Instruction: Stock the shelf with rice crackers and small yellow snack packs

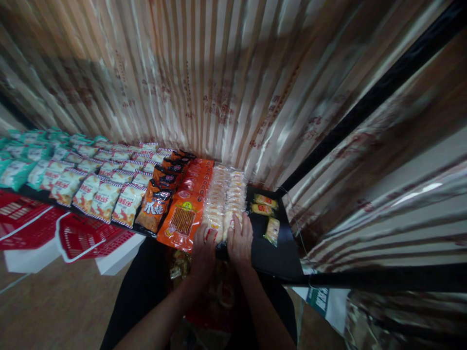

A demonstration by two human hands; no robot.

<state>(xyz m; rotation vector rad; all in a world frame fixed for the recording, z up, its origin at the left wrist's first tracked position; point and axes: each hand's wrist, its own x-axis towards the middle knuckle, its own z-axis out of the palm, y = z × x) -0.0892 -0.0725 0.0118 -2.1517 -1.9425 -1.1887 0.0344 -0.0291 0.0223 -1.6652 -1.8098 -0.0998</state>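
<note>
My left hand (203, 253) and my right hand (240, 241) rest side by side at the front edge of a black shelf (277, 253). Both lie on the nearest clear packets of pale round crackers (224, 194), which run back in two rows. The left hand's fingers curl over the front packet of the left row. The right hand's fingers lie flat on the front packet of the right row. Left of the crackers stands a row of orange snack bags (182, 221).
More snack bags fill the shelf to the left: dark orange ones (155, 206), white-and-red ones (105, 194), teal ones (18, 170). Three small yellow packets (268, 214) lie at the right. Red baskets (83, 236) sit below the shelf. A striped curtain (219, 73) hangs behind.
</note>
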